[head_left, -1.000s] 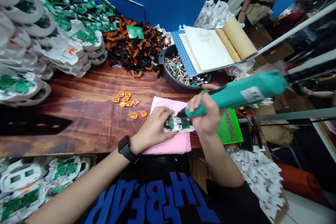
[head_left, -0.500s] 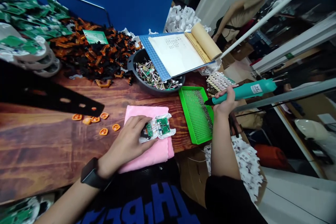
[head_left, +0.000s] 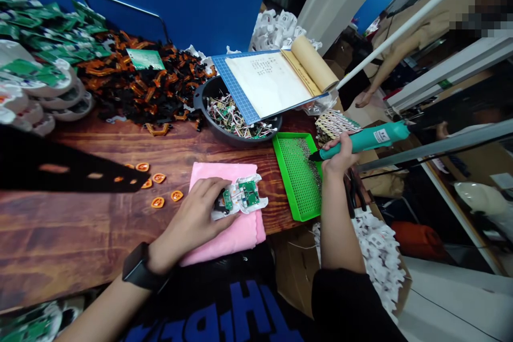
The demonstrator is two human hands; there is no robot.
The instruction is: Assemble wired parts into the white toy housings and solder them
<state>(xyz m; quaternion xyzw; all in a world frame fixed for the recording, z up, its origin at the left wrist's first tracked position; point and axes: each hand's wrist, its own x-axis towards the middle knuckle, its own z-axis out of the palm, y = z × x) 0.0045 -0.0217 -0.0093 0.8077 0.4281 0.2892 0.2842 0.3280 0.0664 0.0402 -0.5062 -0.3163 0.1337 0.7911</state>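
On a folded pink cloth [head_left: 232, 240] lies a white plastic housing [head_left: 262, 203] with a green circuit board [head_left: 248, 193] in it. My left hand [head_left: 204, 206], a black watch at its wrist, grips the housing's left end between thumb and fingers, hiding part of it. My right hand [head_left: 339, 156] is closed round a teal electric screwdriver [head_left: 377, 138]. Its black tip points left over the green perforated tray [head_left: 296, 208], where small screws [head_left: 306, 157] lie along the right side. Whether the tip touches a screw is too small to tell.
Several orange pieces [head_left: 157, 202] lie left of the cloth, near a dark slotted bar [head_left: 80, 165]. Behind stand a dark basin [head_left: 240, 139] of wired parts, a clipboard [head_left: 264, 80] across it, and a heap of orange-black parts [head_left: 140, 91]. A person's arm [head_left: 385, 72] shows beyond the rail.
My right hand has moved slightly left with the screwdriver, its tip now a little further over the tray. My left hand keeps its hold on the housing. The person in the background has shifted.
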